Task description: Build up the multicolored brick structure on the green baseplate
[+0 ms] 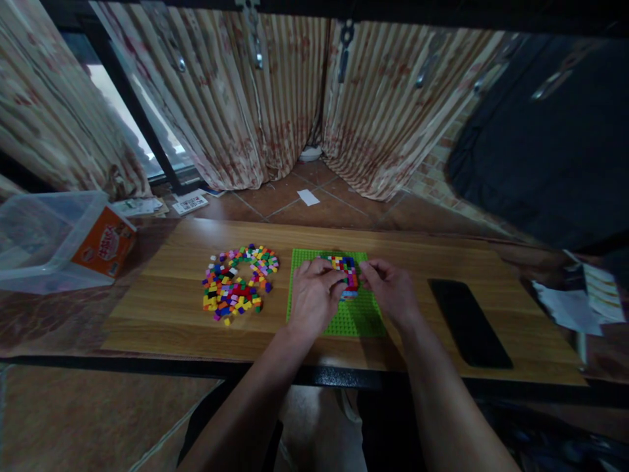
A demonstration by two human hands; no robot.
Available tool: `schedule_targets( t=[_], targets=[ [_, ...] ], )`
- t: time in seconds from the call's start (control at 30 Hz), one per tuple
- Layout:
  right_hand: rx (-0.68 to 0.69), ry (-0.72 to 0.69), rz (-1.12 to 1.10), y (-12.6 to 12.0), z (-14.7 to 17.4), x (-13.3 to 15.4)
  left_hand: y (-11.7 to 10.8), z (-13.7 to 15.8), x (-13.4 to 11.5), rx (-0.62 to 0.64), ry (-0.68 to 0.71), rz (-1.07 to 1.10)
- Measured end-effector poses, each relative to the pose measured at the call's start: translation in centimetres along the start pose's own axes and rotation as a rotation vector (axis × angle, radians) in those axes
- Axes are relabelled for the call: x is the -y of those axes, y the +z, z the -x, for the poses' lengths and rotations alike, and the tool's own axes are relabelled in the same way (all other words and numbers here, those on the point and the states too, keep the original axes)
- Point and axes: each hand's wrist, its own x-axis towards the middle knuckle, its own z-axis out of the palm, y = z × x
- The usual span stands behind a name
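Observation:
A small built block of many-coloured toy bricks (350,263) stands on a green studded baseplate (356,324) on the table. My left hand (314,298) lies over the block's left side, its thumb and index finger closed together above the bricks. Any piece between those fingertips is too small to make out. Just off the block's right side is my right hand (392,288), with thumb and fingertips pinched together. Whatever that pinch holds, if anything, is hidden.
Loose coloured bricks (236,288) lie in a pile left of the baseplate. A black phone-like slab (469,324) rests to the right on the wooden table (162,301). Beyond the table's left end is a clear plastic bin (54,229); papers (570,308) lie past its right end.

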Motion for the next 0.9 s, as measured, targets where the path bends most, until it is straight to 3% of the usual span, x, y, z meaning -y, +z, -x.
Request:
schedule_targets(
  t=[0.73, 0.9],
  targets=[
    [0.060, 0.009, 0.249, 0.75, 0.13, -0.47, 0.68, 0.07, -0.73, -0.026, -0.076, -0.048],
    [0.071, 0.020, 0.220, 0.81, 0.12, -0.53, 0.75, 0.11, -0.80, -0.027, -0.076, -0.054]
  ],
)
